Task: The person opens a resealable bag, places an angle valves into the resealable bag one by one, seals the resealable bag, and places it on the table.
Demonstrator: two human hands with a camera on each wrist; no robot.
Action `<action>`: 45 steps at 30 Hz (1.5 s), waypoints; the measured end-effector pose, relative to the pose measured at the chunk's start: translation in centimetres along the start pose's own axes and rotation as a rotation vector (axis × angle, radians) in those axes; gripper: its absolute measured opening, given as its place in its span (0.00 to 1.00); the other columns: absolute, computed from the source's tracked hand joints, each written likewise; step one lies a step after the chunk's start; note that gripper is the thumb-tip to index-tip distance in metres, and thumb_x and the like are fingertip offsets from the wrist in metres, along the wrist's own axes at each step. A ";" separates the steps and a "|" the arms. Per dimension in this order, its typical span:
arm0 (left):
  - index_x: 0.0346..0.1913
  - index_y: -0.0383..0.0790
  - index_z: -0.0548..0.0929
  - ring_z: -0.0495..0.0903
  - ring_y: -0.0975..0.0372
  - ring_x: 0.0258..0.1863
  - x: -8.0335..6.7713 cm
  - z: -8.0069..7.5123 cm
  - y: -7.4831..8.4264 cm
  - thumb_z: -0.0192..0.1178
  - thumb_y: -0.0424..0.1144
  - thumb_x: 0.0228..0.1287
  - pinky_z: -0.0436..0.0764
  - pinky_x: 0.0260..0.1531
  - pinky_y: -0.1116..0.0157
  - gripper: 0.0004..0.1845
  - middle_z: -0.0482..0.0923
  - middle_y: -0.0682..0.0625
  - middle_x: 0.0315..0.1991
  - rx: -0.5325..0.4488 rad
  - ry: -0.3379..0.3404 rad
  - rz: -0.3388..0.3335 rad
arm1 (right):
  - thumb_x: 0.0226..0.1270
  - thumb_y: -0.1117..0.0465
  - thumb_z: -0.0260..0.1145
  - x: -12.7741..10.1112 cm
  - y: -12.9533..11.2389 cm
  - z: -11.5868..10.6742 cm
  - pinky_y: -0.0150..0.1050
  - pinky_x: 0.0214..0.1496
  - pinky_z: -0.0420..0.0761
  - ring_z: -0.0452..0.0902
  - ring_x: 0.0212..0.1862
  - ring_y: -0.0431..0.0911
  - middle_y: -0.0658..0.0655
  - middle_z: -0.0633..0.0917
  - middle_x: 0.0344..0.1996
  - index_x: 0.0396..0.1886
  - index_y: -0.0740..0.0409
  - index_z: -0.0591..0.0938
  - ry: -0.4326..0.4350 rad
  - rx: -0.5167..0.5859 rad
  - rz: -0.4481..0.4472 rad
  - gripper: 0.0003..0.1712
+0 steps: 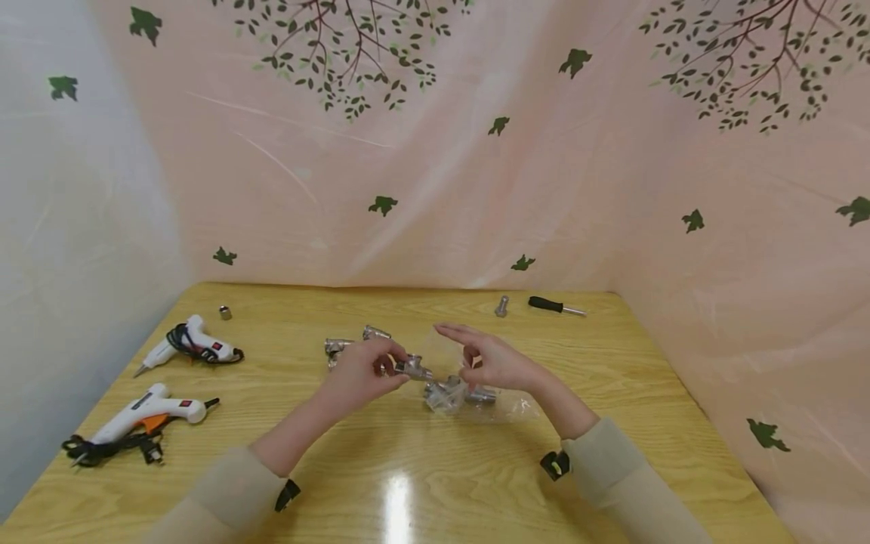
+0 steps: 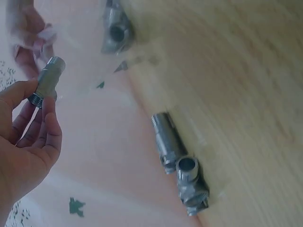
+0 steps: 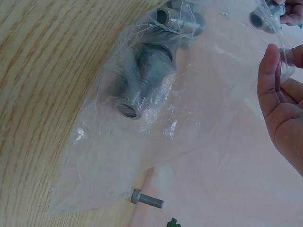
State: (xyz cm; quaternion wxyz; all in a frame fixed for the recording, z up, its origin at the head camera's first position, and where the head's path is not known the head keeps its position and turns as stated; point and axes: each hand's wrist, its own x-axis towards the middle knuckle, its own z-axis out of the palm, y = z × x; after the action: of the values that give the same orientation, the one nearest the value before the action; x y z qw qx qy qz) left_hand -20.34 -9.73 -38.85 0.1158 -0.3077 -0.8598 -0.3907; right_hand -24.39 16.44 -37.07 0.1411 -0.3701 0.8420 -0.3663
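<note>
Just above the clear plastic bag of metal fittings lying on the light wooden desk, the left hand pinches a short threaded silver pipe fitting between thumb and fingertips. Right of that fitting, the right hand pinches the bag's upper edge, its other fingers extended. Two more silver fittings lie left of the bag.
</note>
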 end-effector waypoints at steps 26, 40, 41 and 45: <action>0.47 0.38 0.82 0.82 0.65 0.35 0.7 4.5 -1.0 0.65 0.34 0.58 0.80 0.36 0.74 0.13 0.83 0.48 0.42 -0.102 -0.270 -0.047 | 0.58 0.72 0.62 0.1 0.2 0.1 0.32 0.24 0.76 0.70 0.25 0.39 0.54 0.57 0.73 0.74 0.48 0.57 0.003 -0.042 -0.042 0.45; 0.52 0.43 0.81 0.80 0.57 0.44 0.4 -0.1 -1.0 0.68 0.39 0.56 0.81 0.42 0.60 0.19 0.82 0.50 0.47 -0.029 -0.185 -0.043 | 0.59 0.73 0.61 -0.5 0.3 0.0 0.33 0.24 0.77 0.72 0.25 0.41 0.56 0.57 0.73 0.74 0.49 0.57 0.009 -0.025 -0.039 0.44; 0.52 0.43 0.81 0.79 0.57 0.44 0.4 -0.6 -1.2 0.68 0.40 0.55 0.81 0.42 0.59 0.20 0.82 0.50 0.47 -0.026 -0.178 -0.040 | 0.59 0.73 0.61 -0.5 0.4 0.0 0.33 0.24 0.77 0.72 0.25 0.41 0.56 0.57 0.73 0.74 0.49 0.57 0.009 -0.024 -0.039 0.44; 0.53 0.45 0.81 0.79 0.58 0.46 0.4 -2.8 -2.5 0.70 0.42 0.53 0.79 0.45 0.53 0.22 0.81 0.51 0.49 0.017 -0.163 -0.029 | 0.59 0.73 0.60 -0.6 0.6 0.0 0.33 0.25 0.77 0.73 0.25 0.41 0.55 0.57 0.73 0.74 0.48 0.56 0.013 -0.030 -0.043 0.44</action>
State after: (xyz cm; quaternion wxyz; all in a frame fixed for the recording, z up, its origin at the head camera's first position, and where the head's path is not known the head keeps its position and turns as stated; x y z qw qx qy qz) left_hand -22.31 -12.85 -38.31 0.0421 -0.3249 -0.8740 -0.3589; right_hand -24.29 17.18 -37.51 0.1221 -0.3877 0.8402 -0.3590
